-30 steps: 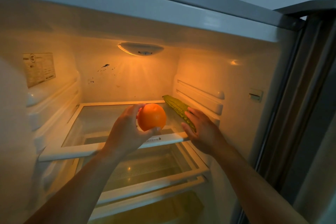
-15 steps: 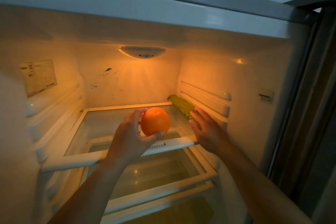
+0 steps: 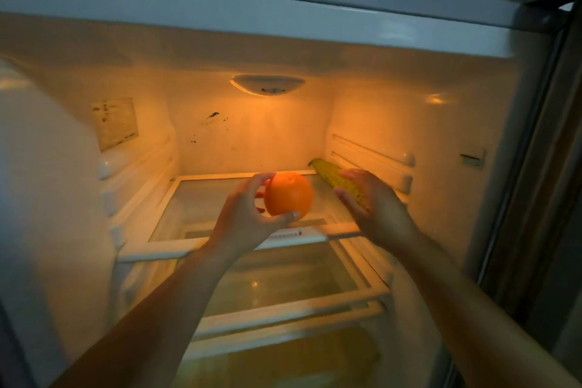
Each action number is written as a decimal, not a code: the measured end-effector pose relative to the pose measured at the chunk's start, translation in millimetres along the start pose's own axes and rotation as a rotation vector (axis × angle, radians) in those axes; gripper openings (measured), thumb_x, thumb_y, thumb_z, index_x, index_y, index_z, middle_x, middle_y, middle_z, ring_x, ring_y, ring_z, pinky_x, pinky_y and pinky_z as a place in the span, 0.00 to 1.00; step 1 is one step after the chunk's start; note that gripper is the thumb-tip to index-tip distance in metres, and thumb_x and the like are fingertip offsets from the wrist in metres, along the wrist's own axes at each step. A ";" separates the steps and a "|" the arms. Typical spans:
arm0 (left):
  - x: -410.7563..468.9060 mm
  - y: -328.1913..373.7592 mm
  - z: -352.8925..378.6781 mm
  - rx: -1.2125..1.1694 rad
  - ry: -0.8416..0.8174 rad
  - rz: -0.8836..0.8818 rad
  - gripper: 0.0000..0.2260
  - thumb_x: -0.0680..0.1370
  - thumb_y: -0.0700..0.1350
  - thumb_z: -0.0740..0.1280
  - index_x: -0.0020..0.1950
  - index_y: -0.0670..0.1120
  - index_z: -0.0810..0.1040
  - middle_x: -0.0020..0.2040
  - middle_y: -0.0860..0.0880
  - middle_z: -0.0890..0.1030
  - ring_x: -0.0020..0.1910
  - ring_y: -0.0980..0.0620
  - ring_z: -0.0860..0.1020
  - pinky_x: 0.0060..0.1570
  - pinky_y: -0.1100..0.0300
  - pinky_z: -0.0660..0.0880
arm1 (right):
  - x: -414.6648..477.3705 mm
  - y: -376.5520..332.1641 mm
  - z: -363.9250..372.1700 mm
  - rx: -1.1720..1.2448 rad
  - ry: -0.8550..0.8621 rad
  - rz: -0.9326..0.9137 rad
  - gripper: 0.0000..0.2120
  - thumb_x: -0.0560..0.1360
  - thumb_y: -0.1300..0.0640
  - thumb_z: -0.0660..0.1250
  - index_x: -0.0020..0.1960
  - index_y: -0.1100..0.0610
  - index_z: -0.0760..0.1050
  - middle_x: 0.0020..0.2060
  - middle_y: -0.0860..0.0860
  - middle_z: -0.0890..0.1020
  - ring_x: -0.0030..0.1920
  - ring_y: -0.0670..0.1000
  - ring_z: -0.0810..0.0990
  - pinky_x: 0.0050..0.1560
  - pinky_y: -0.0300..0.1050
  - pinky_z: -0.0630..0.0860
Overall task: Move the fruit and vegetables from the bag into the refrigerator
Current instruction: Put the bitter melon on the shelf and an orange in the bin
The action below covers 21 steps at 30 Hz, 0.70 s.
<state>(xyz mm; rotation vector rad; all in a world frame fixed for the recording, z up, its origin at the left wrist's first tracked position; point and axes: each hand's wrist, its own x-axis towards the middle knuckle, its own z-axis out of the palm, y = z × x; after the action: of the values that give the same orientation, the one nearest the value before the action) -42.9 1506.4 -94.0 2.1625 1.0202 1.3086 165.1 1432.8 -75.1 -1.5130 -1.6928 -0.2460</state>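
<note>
The refrigerator stands open, lit amber inside. My left hand (image 3: 242, 220) holds a round orange (image 3: 288, 195) just above the front part of the top glass shelf (image 3: 201, 208). A ridged green bitter gourd (image 3: 329, 174) lies along the right side of that shelf, its far tip near the back wall. My right hand (image 3: 381, 214) wraps its near end, thumb on top and fingers underneath. The bag is out of view.
A second glass shelf (image 3: 283, 287) sits below, with a drawer (image 3: 283, 365) under it. The lamp (image 3: 267, 85) is on the ceiling at the back. Moulded shelf rails (image 3: 371, 154) line the right wall. A door frame (image 3: 535, 167) borders the right side.
The bitter gourd has slid deeper along the right of the shelf under my right hand. The orange has stayed in my left hand over the shelf front.
</note>
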 end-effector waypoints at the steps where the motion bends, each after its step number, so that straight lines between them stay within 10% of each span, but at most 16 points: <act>1: -1.6 3.0 -2.5 -0.048 -0.007 -0.009 0.32 0.63 0.53 0.78 0.64 0.56 0.69 0.58 0.57 0.70 0.54 0.57 0.72 0.46 0.62 0.75 | -3.1 -5.7 -1.7 0.038 -0.011 -0.017 0.21 0.76 0.47 0.61 0.65 0.57 0.71 0.61 0.53 0.76 0.62 0.51 0.73 0.61 0.40 0.66; 5: -18.8 13.1 -12.3 -0.138 -0.056 0.011 0.31 0.63 0.51 0.78 0.62 0.60 0.68 0.58 0.61 0.70 0.53 0.63 0.73 0.42 0.69 0.74 | -23.0 -20.2 -3.4 0.098 -0.057 -0.080 0.23 0.75 0.43 0.60 0.66 0.54 0.70 0.63 0.51 0.75 0.63 0.48 0.73 0.64 0.50 0.70; 13: -98.5 25.5 -23.0 -0.080 -0.001 0.054 0.34 0.60 0.54 0.77 0.63 0.61 0.67 0.57 0.71 0.65 0.54 0.76 0.68 0.41 0.80 0.70 | -71.7 -44.5 -5.6 0.237 -0.126 -0.050 0.25 0.75 0.39 0.55 0.69 0.47 0.66 0.65 0.44 0.71 0.62 0.41 0.70 0.55 0.30 0.68; 21: -183.4 -4.6 -12.7 -0.263 0.100 -0.382 0.32 0.56 0.56 0.77 0.58 0.60 0.70 0.56 0.60 0.74 0.53 0.59 0.76 0.40 0.68 0.76 | -140.8 -38.8 40.8 0.457 -0.327 0.055 0.27 0.70 0.39 0.60 0.67 0.47 0.68 0.61 0.42 0.73 0.59 0.38 0.72 0.55 0.31 0.73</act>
<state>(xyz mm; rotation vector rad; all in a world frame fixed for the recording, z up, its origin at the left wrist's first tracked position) -109.1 1369.2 -197.0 1.6280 1.1578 1.2904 102.2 1345.9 -182.2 -1.2960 -1.7977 0.4157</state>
